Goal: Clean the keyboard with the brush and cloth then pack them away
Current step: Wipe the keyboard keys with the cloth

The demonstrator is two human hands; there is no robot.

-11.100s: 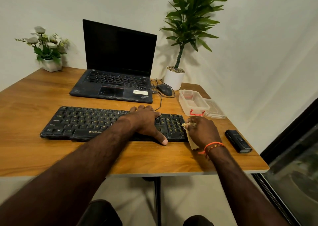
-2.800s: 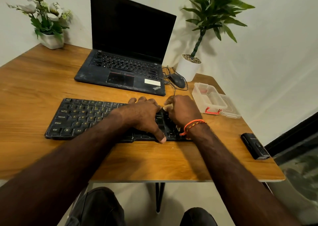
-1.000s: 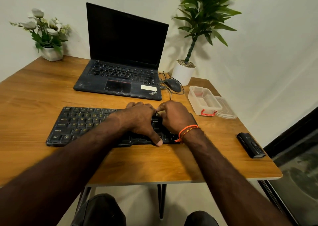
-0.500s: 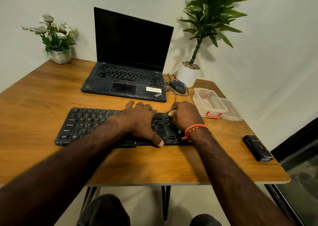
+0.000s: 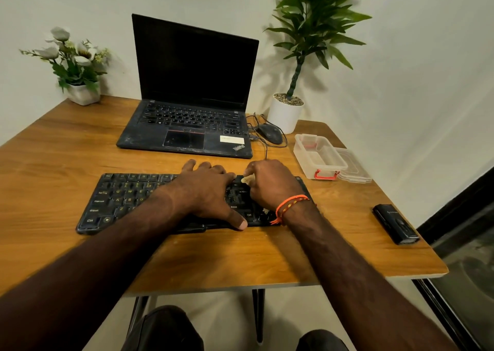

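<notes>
A black keyboard (image 5: pixel 123 201) lies across the front of the wooden desk (image 5: pixel 53 153). My left hand (image 5: pixel 205 190) rests flat on its middle, fingers spread and thumb at the front edge. My right hand (image 5: pixel 270 185) sits on the keyboard's right part with fingers curled round a beige cloth (image 5: pixel 247 179). Only a small piece of the cloth shows between thumb and fingers, and a scrap peeks out near my wrist. No brush shows in this view.
An open black laptop (image 5: pixel 187 126) stands behind the keyboard, with a wired mouse (image 5: pixel 270 134) to its right. A clear plastic box (image 5: pixel 319 155) and its lid (image 5: pixel 352 167) sit at the right. A black device (image 5: pixel 395 226) lies near the right edge. Two potted plants stand at the back.
My right hand with the cloth has crept slightly up the keyboard's right part near my left hand. My left hand stays pressed on the keys. The camera view shifted a little.
</notes>
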